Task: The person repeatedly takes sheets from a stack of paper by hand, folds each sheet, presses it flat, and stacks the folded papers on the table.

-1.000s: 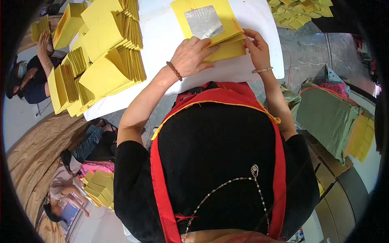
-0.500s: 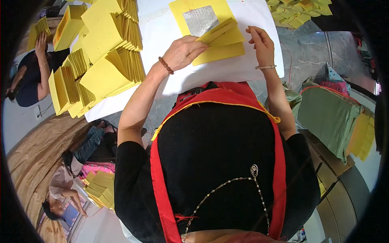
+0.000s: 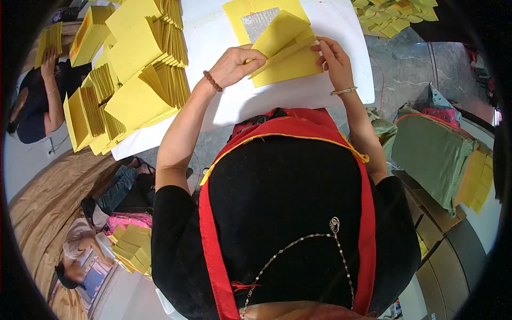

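Note:
My left hand (image 3: 237,66) pinches the left end of a folded yellow paper sheet (image 3: 290,50) between thumb and fingers. One flap of that sheet stands raised and the folds spread apart toward the right. At its right edge, my right hand (image 3: 335,61) has its fingers curled in, with the fingertips on the paper. Underneath lies a flat yellow sheet (image 3: 232,13) bearing a silver foil square (image 3: 258,22), partly covered by the raised flap. Both sheets are on a white-covered table (image 3: 208,32).
Stacks of folded yellow paper (image 3: 141,53) crowd the table's left side. More yellow papers (image 3: 394,13) are piled beyond the far right corner. A green wrapped bundle (image 3: 432,154) stands at the right. One person (image 3: 40,101) handles yellow papers at far left; another person (image 3: 80,245) sits lower left.
My right hand has moved left and now meets the sheet's right edge. The upper flap has lifted and opened wider, covering more of the foil. My left hand has shifted slightly left.

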Motion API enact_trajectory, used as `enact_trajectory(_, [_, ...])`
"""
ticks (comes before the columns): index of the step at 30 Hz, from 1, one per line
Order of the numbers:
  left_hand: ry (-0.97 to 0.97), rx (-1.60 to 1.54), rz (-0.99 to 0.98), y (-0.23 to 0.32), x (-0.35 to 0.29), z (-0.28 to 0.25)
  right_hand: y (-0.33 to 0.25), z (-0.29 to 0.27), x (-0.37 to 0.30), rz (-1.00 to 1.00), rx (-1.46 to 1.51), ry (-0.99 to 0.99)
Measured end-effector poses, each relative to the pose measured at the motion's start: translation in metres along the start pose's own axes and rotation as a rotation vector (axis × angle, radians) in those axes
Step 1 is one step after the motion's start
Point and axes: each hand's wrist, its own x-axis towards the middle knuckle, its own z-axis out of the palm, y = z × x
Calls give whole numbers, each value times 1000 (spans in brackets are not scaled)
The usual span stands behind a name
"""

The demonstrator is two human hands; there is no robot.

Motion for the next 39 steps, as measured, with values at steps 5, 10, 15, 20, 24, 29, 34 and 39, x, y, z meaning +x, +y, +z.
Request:
enact_trajectory(5, [-15, -3, 46, -2, -1, 0, -3, 2, 0, 19, -21, 10])
enact_trajectory(10, [-60, 8, 49, -1, 0, -2, -5, 1, -1, 60, 12, 21])
enact_trajectory(15, [-72, -20, 66, 1, 0, -1, -3, 2, -1, 82, 19, 23])
enact_trajectory(20, [-80, -14, 1, 6, 0, -1, -3, 1, -2, 88, 5, 14])
enact_trajectory(24, [-80, 10, 17, 7, 2, 0, -3, 1, -1, 88, -7, 6])
enact_trajectory(29, [-122, 36, -4, 10, 4, -2, 1, 0, 1, 55, 11, 0])
enact_trajectory(34, [-62, 1, 11, 4, 2, 0, 6, 0, 3, 36, 68, 52])
enact_trajectory(39, [-33, 48, 52, 1, 1, 2, 3, -3, 9, -337, -472, 96])
